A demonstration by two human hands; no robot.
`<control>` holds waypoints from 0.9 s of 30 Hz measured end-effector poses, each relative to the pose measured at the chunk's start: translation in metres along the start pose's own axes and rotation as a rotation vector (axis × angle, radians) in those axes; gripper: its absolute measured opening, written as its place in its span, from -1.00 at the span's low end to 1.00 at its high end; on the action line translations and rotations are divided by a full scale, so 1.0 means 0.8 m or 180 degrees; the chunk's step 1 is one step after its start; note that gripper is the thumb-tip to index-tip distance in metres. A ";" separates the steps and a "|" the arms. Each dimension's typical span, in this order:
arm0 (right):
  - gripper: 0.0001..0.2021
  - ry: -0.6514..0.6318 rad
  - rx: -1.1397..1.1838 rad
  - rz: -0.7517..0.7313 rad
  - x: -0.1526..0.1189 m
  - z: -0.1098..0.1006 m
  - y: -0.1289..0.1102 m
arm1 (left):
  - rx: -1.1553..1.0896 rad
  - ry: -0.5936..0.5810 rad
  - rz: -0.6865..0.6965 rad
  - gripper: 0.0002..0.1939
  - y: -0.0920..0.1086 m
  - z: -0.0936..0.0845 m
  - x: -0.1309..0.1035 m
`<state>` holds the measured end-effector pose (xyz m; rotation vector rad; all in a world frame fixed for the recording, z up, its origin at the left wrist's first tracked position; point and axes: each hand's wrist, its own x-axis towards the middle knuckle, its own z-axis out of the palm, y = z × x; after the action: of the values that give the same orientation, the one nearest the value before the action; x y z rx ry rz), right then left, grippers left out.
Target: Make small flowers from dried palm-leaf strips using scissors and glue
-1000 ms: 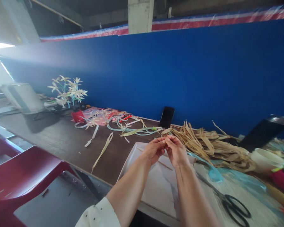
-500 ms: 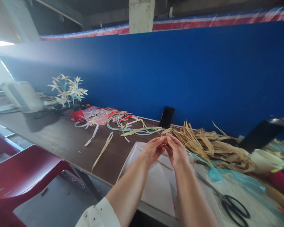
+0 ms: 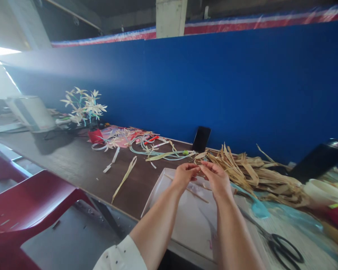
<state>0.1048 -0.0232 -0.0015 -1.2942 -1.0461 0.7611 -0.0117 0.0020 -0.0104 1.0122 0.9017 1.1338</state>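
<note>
My left hand (image 3: 185,177) and my right hand (image 3: 216,178) meet fingertip to fingertip above a shallow white tray (image 3: 190,230). Each hand is closed in a pinch. Whatever lies between the fingertips is tiny and mostly hidden, so I cannot make it out. A thin stick (image 3: 197,195) rests in the tray below my hands. Just beyond my right hand spreads a heap of dried husk strips (image 3: 264,176). Black-handled scissors (image 3: 284,245) lie to the right of my right forearm.
A phone (image 3: 201,138) leans against the blue partition (image 3: 228,86). Pale cords (image 3: 141,150) and paper scraps lie further left, near a red pot (image 3: 95,136) of white craft flowers (image 3: 86,105). A white bowl (image 3: 323,192) stands at right; red chairs (image 3: 42,198) stand at left.
My fingertips have drawn slightly apart, and my right hand has shifted a little to the right. The whole view has also swung slightly left.
</note>
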 end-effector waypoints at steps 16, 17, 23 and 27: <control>-0.77 -0.0167 -0.0116 0.0143 0.001 -0.005 0.000 | 0.0268 0.0152 0.0106 -0.76 -0.004 0.003 0.005; -0.76 -0.0169 -0.0088 0.0171 0.002 -0.004 0.001 | 0.0278 0.0164 0.0144 -0.77 -0.004 0.003 0.005; -0.77 -0.0088 0.0021 0.0278 0.001 -0.001 -0.001 | 0.0359 0.0260 0.0377 -0.79 -0.009 0.004 0.006; -0.82 -0.0046 0.0097 0.0224 -0.003 0.002 -0.007 | 0.0371 0.0289 0.0436 -0.79 -0.011 0.005 0.007</control>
<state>0.1015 -0.0254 0.0038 -1.3066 -1.0013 0.8376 -0.0043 0.0057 -0.0182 1.1390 0.9922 1.2617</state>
